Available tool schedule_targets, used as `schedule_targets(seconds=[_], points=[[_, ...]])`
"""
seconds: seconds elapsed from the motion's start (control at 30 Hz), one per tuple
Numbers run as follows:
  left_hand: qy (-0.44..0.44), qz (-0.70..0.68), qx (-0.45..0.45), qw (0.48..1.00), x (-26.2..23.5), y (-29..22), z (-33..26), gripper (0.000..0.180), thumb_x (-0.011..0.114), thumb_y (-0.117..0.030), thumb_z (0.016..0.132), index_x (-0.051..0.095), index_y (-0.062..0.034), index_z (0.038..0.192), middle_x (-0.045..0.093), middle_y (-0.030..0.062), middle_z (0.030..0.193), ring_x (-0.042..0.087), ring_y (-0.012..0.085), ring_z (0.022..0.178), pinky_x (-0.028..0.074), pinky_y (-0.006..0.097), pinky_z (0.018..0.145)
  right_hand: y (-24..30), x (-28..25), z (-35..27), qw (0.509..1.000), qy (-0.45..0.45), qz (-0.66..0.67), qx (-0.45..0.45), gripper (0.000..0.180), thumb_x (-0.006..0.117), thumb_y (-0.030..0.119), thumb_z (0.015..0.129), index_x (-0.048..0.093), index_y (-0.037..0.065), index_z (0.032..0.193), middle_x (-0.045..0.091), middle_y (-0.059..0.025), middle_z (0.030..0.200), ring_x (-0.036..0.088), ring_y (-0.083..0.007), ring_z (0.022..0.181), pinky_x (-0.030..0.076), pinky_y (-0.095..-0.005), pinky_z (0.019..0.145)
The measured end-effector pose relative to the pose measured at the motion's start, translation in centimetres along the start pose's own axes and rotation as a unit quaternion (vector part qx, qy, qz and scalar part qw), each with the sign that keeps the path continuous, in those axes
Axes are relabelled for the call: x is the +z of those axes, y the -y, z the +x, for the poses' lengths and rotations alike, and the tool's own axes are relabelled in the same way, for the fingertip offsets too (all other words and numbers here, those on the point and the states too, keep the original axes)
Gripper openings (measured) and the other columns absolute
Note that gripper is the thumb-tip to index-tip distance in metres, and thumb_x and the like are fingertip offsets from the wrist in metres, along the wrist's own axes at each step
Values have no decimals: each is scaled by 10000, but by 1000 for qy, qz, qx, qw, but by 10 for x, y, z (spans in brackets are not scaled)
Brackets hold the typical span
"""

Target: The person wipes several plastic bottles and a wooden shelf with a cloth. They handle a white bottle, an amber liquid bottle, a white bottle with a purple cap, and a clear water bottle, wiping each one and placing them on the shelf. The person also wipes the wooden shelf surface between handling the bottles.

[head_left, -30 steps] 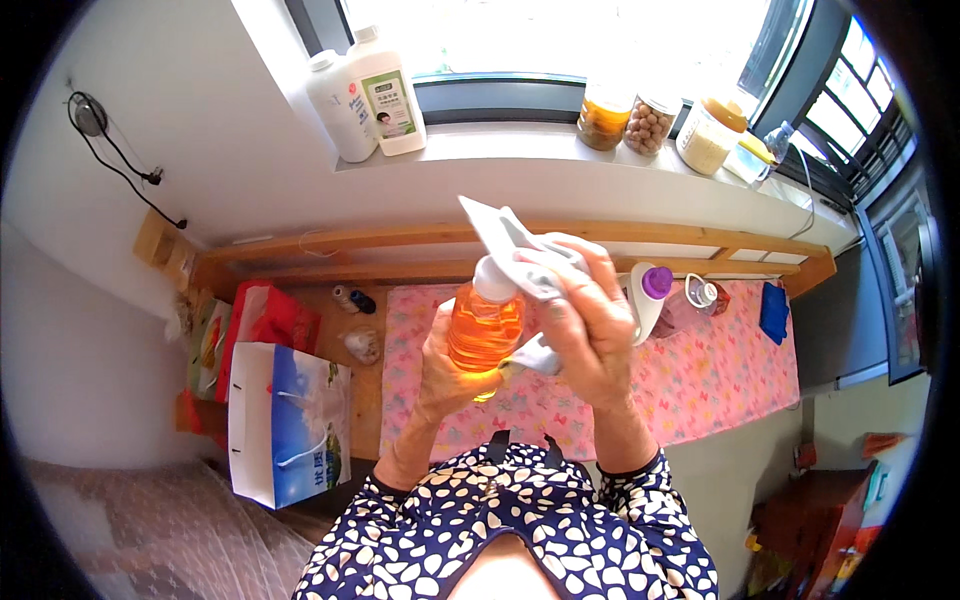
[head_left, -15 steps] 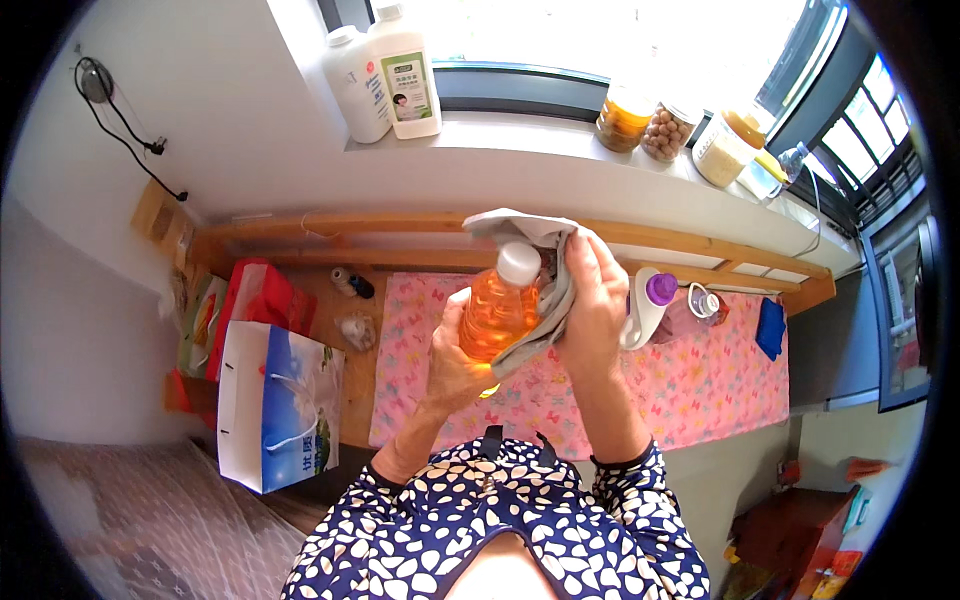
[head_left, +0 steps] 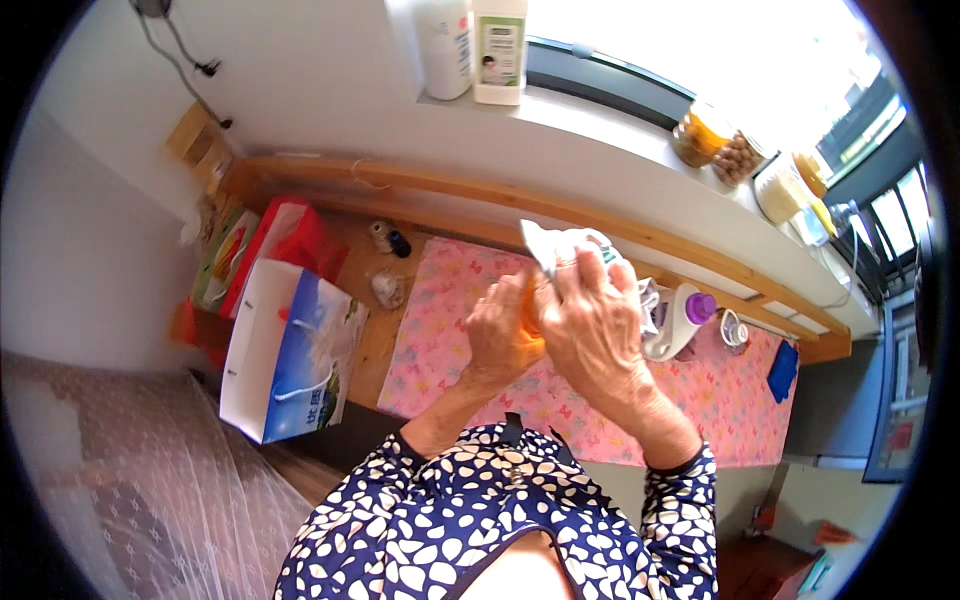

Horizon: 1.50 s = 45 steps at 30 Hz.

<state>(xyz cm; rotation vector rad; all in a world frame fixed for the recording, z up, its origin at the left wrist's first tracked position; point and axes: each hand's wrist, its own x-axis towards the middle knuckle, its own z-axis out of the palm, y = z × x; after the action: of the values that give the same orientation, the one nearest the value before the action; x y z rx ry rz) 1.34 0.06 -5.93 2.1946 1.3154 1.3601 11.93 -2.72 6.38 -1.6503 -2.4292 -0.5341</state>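
Observation:
My left hand [head_left: 500, 335] is wrapped round a bottle of orange liquid [head_left: 530, 312], of which only a narrow strip shows between my hands. A light grey cloth [head_left: 545, 240] lies over the bottle's upper part, and my right hand [head_left: 592, 325] presses on it with fingers bent. The bottle's white cap is hidden. To the right of my right hand, a white bottle with a purple cap [head_left: 682, 318] stands on the pink patterned mat [head_left: 450, 290]. A clear bottle with a white ring-shaped top [head_left: 733, 332] is beside it.
A blue and white paper bag [head_left: 310, 370] and a red bag [head_left: 300, 240] stand at the left. Behind runs a wooden rail [head_left: 450, 190]. White bottles [head_left: 498, 60] and jars [head_left: 738, 158] line the windowsill. A folded blue cloth [head_left: 783, 372] lies at the right.
My right hand and the cloth have come over the bottle's top, covering its cap and most of its body. The whole view has turned and shifted.

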Motion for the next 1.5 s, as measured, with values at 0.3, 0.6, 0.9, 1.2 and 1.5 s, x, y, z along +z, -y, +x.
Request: schedule_targets(seconds=[0.3, 0.6, 0.9, 1.2, 1.5], points=[[37, -40, -15, 998, -3, 5, -15, 619, 804, -342, 613, 523, -66, 1091, 603, 99, 928, 613, 286, 830, 492, 408, 697, -6, 23, 31, 986, 165, -24, 7, 152, 616, 198, 711, 651, 53, 681, 645, -107, 674, 593, -259, 860, 449, -408, 653], [46, -189, -165, 967, -6, 20, -11, 644, 786, -295, 674, 468, -73, 1188, 603, 162, 973, 608, 370, 882, 505, 442, 712, 14, 48, -6, 969, -203, 130, -58, 253, 676, 91, 675, 676, 63, 927, 616, -71, 1065, 526, -231, 958, 404, -379, 772], [80, -537, -211, 813, -20, 19, 8, 599, 773, -190, 764, 452, -26, 1242, 600, 58, 1118, 601, 155, 1004, 495, 305, 878, 12, 59, -23, 865, -263, 398, 156, 406, 583, -4, 813, 554, 3, 1218, 568, -188, 1128, 529, -309, 1059, 438, -396, 904], [7, -623, -203, 756, -24, 16, 6, 648, 685, -430, 831, 441, -19, 1269, 579, 72, 1137, 591, 162, 1017, 510, 332, 864, 36, 89, -91, 893, -221, 372, 122, 457, 618, -44, 735, 580, -13, 1189, 548, -198, 1076, 547, -347, 921, 485, -406, 805], [74, -706, -192, 677, -12, -8, 3, 803, 779, -458, 710, 412, -79, 1315, 552, 110, 1125, 590, 266, 1021, 510, 483, 869, 21, 89, -111, 206, 26, 936, 284, 650, 669, 235, 842, 381, 15, 1381, 493, -69, 1304, 490, -137, 1099, 444, -275, 882]])
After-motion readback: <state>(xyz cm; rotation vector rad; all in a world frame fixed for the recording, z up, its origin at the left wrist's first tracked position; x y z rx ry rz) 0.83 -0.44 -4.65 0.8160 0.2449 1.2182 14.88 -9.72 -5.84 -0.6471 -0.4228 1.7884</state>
